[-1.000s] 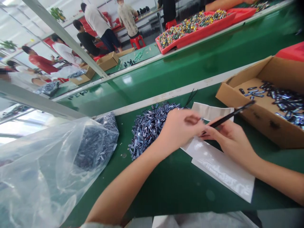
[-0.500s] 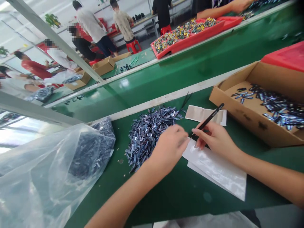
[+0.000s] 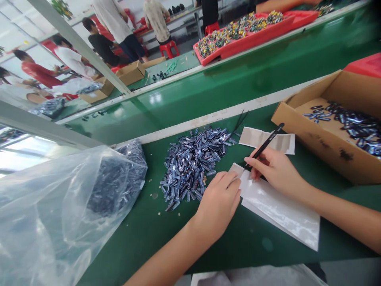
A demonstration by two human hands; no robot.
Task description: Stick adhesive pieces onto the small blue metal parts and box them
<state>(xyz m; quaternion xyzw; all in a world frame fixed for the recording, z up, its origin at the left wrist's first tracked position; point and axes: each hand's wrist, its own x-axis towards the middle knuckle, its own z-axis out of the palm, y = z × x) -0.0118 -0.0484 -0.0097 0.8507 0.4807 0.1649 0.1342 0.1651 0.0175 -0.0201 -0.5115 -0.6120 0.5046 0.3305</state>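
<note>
A heap of small shiny blue-silver pieces (image 3: pixel 190 169) lies on the green belt (image 3: pixel 184 242), just left of my left hand (image 3: pixel 218 202). That hand's fingers rest flat on the corner of a white foil sheet (image 3: pixel 279 214), with nothing visible in them. My right hand (image 3: pixel 276 171) grips black tweezers (image 3: pixel 264 145), whose tips point down near the sheet's corner. Their tips are partly hidden by my fingers. A beige sheet (image 3: pixel 268 141) lies beyond the tweezers. A thin black tool (image 3: pixel 240 121) lies past the heap.
A cardboard box (image 3: pixel 327 151) holding similar pieces stands at right. A clear plastic bag (image 3: pixel 59 206) of dark pieces lies at left. Beyond a white rail run another green belt, a red tray (image 3: pixel 244 35) of colourful parts, and several standing and seated people.
My left hand has moved down from the heap's edge onto the white sheet's corner. The tweezers in my right hand now stand more upright.
</note>
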